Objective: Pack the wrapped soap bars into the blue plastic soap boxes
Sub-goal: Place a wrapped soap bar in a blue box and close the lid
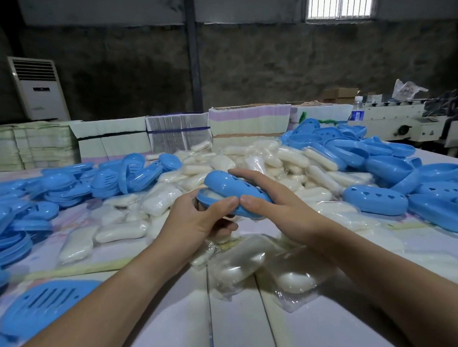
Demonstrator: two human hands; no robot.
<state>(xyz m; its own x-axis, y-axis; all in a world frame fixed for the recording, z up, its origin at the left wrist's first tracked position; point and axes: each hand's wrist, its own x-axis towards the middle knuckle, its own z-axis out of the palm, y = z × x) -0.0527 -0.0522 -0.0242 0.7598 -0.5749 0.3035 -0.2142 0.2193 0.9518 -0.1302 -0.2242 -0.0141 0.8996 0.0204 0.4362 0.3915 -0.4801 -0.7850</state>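
White table (164, 340) covered with goods, soap bars (248, 160) heaped at centre, blue lids and bases (402, 159) piled either side, soap box (225, 191) raised mid-table, gripped by left hand (198, 219) and right hand (270, 194), lid seemingly half closed over a bar.

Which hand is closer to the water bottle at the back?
Right. The right hand is mid-table, on the water bottle's side; the left hand sits farther left. Both hold a blue soap box.

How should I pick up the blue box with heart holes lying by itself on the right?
Probably from above, fingers across the narrow middle of the closed soap box. It lies flat with its rounded, holed top up, and its long sides look free; the table blocks coming from below.
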